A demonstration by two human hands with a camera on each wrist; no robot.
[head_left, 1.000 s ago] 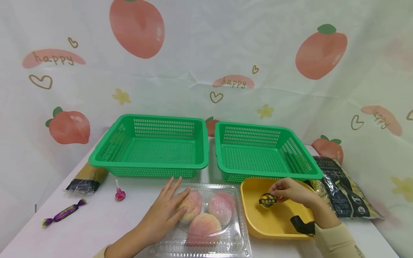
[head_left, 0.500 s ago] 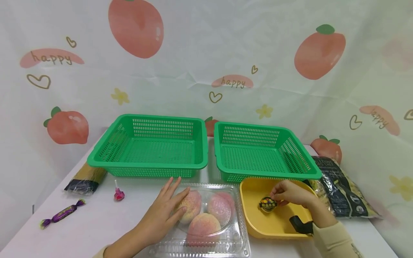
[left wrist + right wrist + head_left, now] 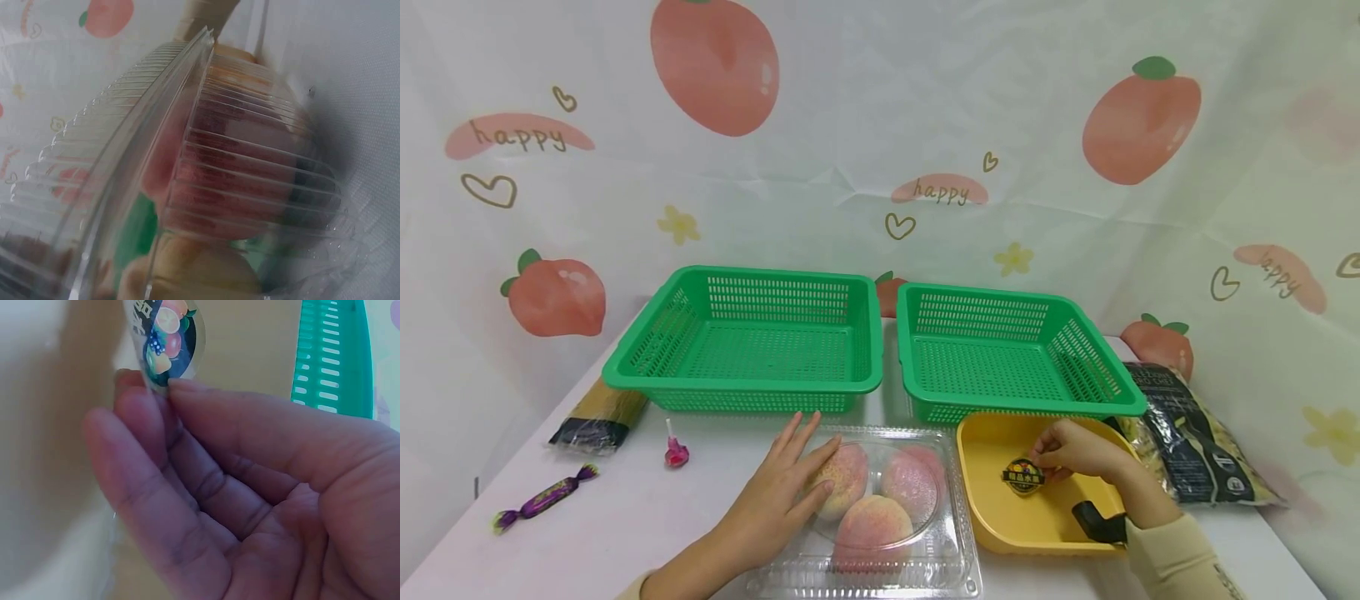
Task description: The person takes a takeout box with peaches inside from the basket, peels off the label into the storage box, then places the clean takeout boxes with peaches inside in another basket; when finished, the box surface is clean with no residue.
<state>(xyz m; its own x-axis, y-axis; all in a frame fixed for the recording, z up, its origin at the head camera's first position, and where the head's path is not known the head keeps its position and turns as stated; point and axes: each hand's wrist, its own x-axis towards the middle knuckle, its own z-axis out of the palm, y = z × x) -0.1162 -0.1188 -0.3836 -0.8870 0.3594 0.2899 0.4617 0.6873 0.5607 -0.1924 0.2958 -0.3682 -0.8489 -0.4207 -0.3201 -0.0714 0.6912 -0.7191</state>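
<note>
A clear plastic clamshell [image 3: 943, 567] holding three peaches [image 3: 875, 523] lies at the table's front. My left hand [image 3: 790, 487] rests flat on its lid with straight fingers; the left wrist view shows the ribbed clamshell [image 3: 206, 156] close up. To the right is a yellow tray [image 3: 1000, 533]. Over it my right hand [image 3: 1071, 450] pinches a round black fruit sticker [image 3: 1023, 477] between thumb and fingertips; in the right wrist view the sticker [image 3: 169, 337] sticks up above my curled fingers [image 3: 156, 437].
Two green mesh baskets [image 3: 752, 342] [image 3: 1007, 354] stand side by side behind. A dark pasta bag [image 3: 1195, 450] lies at right. At left are a spaghetti packet [image 3: 598, 417], a pink lollipop [image 3: 676, 450] and a purple wrapped candy [image 3: 544, 497].
My right hand has lowered the sticker slightly into the yellow tray. My left hand has stayed on the clamshell.
</note>
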